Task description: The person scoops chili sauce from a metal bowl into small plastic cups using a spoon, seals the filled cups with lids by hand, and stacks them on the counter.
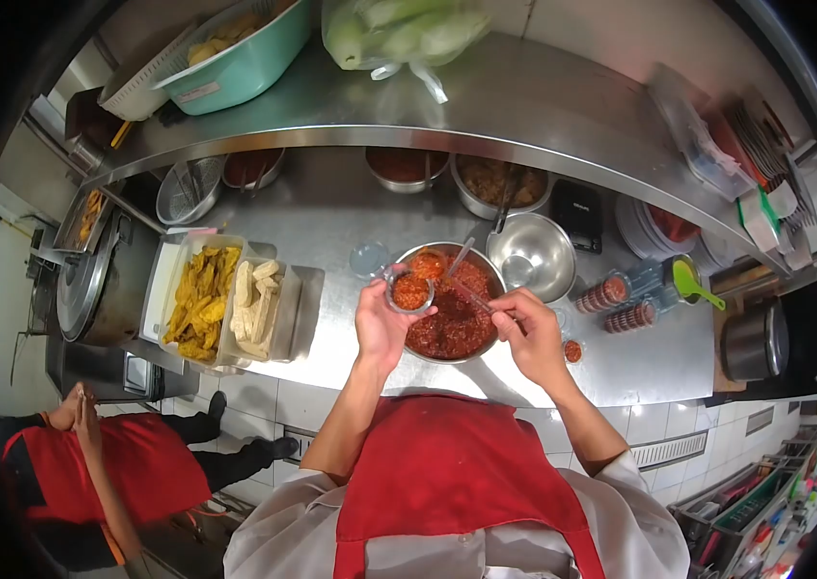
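Observation:
My left hand (384,323) is closed around a small clear plastic cup (410,292) holding red chili sauce. My right hand (529,333) grips the thin handle of a spoon (471,294), whose end, heaped with sauce, hangs beside the cup's rim. Below both hands stands a large metal bowl (493,340) of dark red chili sauce (447,333). A second utensil handle (462,254) leans up out of this bowl. One small filled cup (572,351) sits on the counter to the right of my right hand.
Stacked cups (603,294), an empty steel bowl (531,256) and a black scale (577,214) are to the right. Tubs of yellow fried pieces (201,304) and pale blocks (256,304) stand left. A steel shelf (428,140) overhangs the back. Another person (129,463) stands lower left, hands together.

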Available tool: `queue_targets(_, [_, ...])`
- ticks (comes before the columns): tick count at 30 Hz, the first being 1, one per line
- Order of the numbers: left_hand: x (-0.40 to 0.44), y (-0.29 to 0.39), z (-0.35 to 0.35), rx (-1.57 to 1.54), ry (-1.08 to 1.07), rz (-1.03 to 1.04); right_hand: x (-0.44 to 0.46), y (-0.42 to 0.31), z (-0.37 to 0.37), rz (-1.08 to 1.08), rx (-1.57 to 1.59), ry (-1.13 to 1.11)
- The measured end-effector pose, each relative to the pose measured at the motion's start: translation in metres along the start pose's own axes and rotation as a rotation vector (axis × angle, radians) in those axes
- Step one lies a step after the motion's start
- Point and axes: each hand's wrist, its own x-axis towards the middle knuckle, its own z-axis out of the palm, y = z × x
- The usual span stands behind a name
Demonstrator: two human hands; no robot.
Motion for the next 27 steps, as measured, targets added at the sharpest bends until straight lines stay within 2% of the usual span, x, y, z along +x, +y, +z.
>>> queue_targets(3, [0.001,-0.004,-0.01,-0.094,-0.111,0.053,0.007,0.012,-0.008,0.237,0.181,-0.023])
queue_targets(4, [0.0,-0.003,-0.012,-0.133,-0.162,0.08,0.011,0.023,-0.011,0.239,0.064,-0.035])
queue_targets(7, [-0.009,0.002,-0.016,-0.109,-0.225,0.111,0.016,0.051,-0.007,-0.032,-0.522,-0.084])
queue_targets(10, [-0.016,0.0,-0.021,0.021,-0.27,0.109,0.01,0.047,0.01,-0.114,-0.828,-0.099])
queue_targets(12, [-0.022,-0.002,-0.018,0.061,-0.306,0.06,0.007,0.011,0.013,-0.19,-0.613,-0.061])
queue_targets(14, [-0.026,-0.015,-0.018,0.193,-0.28,0.055,0.002,-0.006,0.015,-0.097,-0.203,-0.225])
queue_targets(16, [-0.029,-0.03,-0.013,0.273,-0.271,0.014,-0.008,-0.015,0.016,-0.145,-0.353,-0.223])
queue_targets(19, [-0.029,-0.048,-0.007,0.258,-0.305,-0.068,-0.025,-0.016,0.007,-0.064,-0.44,-0.169])
queue_targets(20, [-0.031,-0.051,0.0,0.248,-0.3,-0.081,-0.032,-0.013,0.004,-0.1,-0.441,-0.116])
queue_targets(24, [-0.029,-0.066,0.018,0.252,-0.403,-0.139,-0.049,-0.028,-0.02,0.065,-0.374,-0.086])
queue_targets(27, [-0.029,-0.079,0.034,0.288,-0.48,-0.14,-0.067,-0.029,-0.034,0.045,-0.329,0.013])
